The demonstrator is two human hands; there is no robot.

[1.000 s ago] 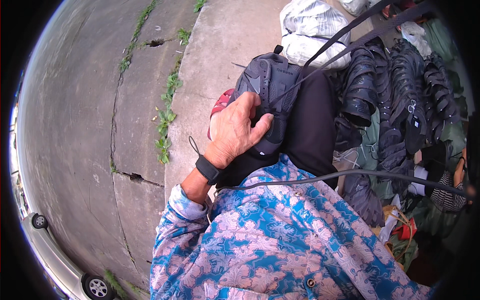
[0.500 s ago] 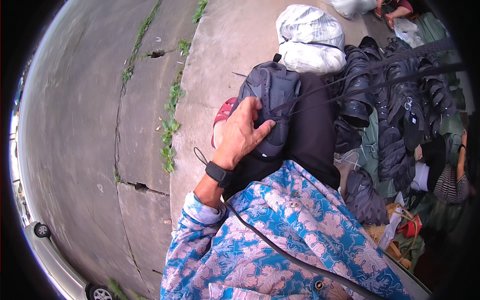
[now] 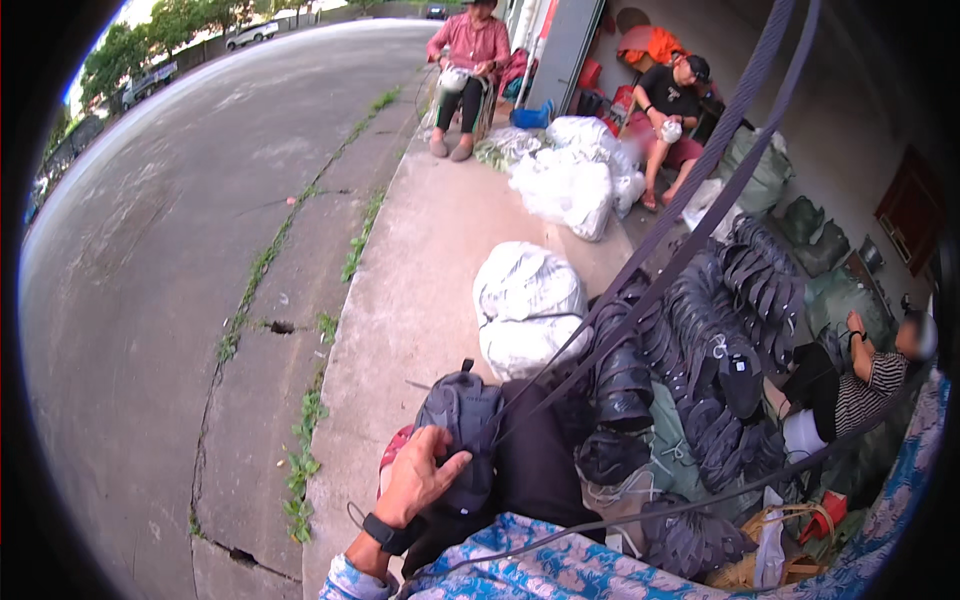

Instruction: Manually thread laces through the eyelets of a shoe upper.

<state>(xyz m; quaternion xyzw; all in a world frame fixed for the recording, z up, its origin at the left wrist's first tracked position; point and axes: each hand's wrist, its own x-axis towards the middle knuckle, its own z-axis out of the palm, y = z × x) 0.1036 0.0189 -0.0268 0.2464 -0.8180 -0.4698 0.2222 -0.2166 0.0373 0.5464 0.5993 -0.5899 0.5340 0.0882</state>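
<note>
A dark grey sneaker upper lies on my dark-trousered leg, its pull loop pointing away from me. My left hand rests on its near left side, thumb and bent fingers closed over the lacing area. From the upper, two long dark laces run taut up to the right and leave the picture at the top. My right hand is out of view; only a blue floral sleeve shows at the right rim. Something red shows beside the upper, partly behind my hand.
A white plastic bundle stands just ahead. Stacked dark shoe uppers fill the right, with a basket nearer me. Three other people sit around: one far ahead, one far right, one at right. Cracked pavement lies left.
The view has tilted up, bringing the seated people and far yard in. The laces now rise steeply toward the top instead of running off rightward. My left hand stays on the upper.
</note>
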